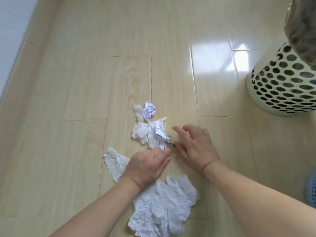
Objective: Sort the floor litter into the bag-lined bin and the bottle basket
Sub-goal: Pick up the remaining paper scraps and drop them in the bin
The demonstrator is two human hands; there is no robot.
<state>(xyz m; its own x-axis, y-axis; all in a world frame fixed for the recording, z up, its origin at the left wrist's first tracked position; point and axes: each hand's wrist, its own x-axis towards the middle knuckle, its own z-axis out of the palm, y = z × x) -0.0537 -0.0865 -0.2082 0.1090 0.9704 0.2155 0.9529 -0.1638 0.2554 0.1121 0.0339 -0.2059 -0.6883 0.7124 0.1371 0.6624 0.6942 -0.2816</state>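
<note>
My left hand (150,165) and right hand (195,147) hover loose-fingered, nearly meeting, so I'd scoop the light, floppy tissue pile (150,132) from its edges.

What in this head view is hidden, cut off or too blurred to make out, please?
- Perforated bin: its top and right side are cut off by the frame edge, and its contents are hidden behind the bag liner.
- Blue basket: only a sliver shows at the right edge.
- Small item between the hands, left hand and right hand: too small and blurred to identify.
- Tissue: partly hidden under the left hand.
</note>
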